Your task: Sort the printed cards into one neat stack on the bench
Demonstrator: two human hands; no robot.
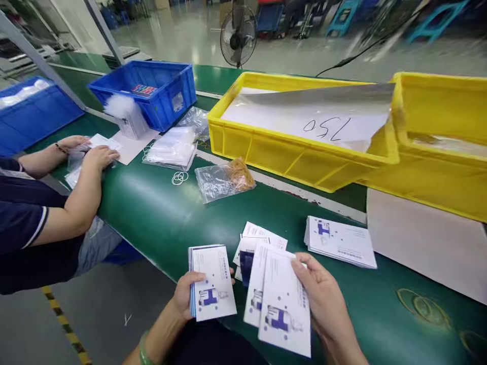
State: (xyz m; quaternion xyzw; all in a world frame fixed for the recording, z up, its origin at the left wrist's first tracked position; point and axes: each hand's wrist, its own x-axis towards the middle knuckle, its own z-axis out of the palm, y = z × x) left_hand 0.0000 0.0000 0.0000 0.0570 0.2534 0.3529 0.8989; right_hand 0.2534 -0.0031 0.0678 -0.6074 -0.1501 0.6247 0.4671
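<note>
My left hand [186, 294] grips a small stack of printed booklets [213, 281], thumb on top, at the table's near edge. Between thumb and fingers, my right hand [323, 294] holds a couple of white booklets [285, 304] fanned apart, each with a purple-and-white device printed on it. The two hands are apart, side by side. Behind them, loose printed papers [262, 233] lie on the green table, partly hidden by the held booklets. A neat stack of the same booklets [342, 242] rests to the right of my right hand.
Yellow bins [304, 162] line the far side, and a blue crate [167, 101] stands further left. A bag of rubber bands [239, 175] and packed plastic sleeves [173, 147] lie mid-table. At the left, a co-worker's hands [97, 157] handle papers. Loose rubber bands [422, 306] lie at the right.
</note>
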